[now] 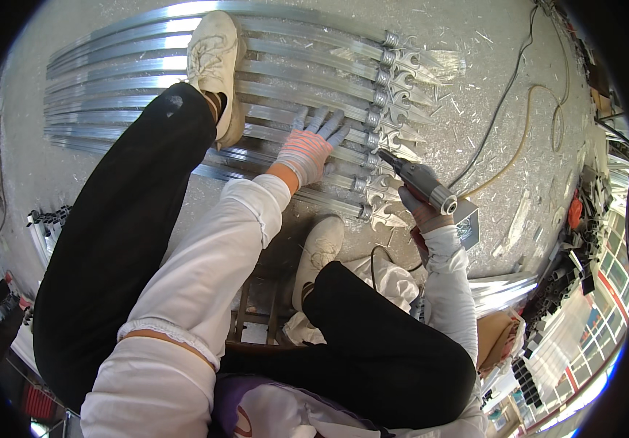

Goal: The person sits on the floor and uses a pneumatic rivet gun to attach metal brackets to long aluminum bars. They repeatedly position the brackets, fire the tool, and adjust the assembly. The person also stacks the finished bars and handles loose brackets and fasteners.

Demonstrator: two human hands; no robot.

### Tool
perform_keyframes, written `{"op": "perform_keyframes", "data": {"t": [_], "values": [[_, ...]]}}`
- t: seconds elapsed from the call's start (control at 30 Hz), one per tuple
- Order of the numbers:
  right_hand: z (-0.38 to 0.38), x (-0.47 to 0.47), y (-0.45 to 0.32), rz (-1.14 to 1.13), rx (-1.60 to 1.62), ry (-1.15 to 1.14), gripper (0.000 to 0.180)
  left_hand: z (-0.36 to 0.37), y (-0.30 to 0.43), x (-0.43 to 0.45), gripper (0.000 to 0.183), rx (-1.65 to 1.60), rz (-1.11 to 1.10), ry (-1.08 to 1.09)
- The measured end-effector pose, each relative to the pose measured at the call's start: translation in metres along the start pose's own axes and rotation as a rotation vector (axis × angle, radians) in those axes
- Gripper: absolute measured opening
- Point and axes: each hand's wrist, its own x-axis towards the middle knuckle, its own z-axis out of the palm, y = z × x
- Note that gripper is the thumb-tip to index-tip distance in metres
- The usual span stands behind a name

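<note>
Metal bars lie side by side on the floor, their right ends fitted with spear-shaped metal finials on ringed collars. My left hand, in a striped grey and pink glove, rests flat with fingers spread on the bars, left of the collars. In my gloved right hand is a grey power tool, which looks like a pneumatic riveter or driver. Its dark nose points up and left, close to a collar of the lower bars. The picture does not settle whether the nose touches it.
My shoe stands on the bars. A small open box with small metal pieces sits beside my right hand. A dark cable and a tan hose cross the floor among metal slivers. Stacked profiles lie at the right.
</note>
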Motion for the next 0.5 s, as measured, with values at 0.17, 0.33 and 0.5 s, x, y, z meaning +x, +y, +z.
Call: {"op": "perform_keyframes", "data": {"t": [0.17,0.33,0.5], "values": [[-0.003,0.009,0.007,-0.026,0.041,-0.01,0.035,0.003,-0.003,-0.001,0.079,-0.008,-0.01,0.012],[-0.011,0.015,0.012,-0.016,-0.012,-0.002,0.032,0.003,-0.002,0.001,0.078,-0.009,0.003,0.016],[-0.013,0.019,0.013,-0.005,-0.144,-0.017,0.04,0.001,-0.001,0.0,0.078,-0.022,0.002,0.007]]}}
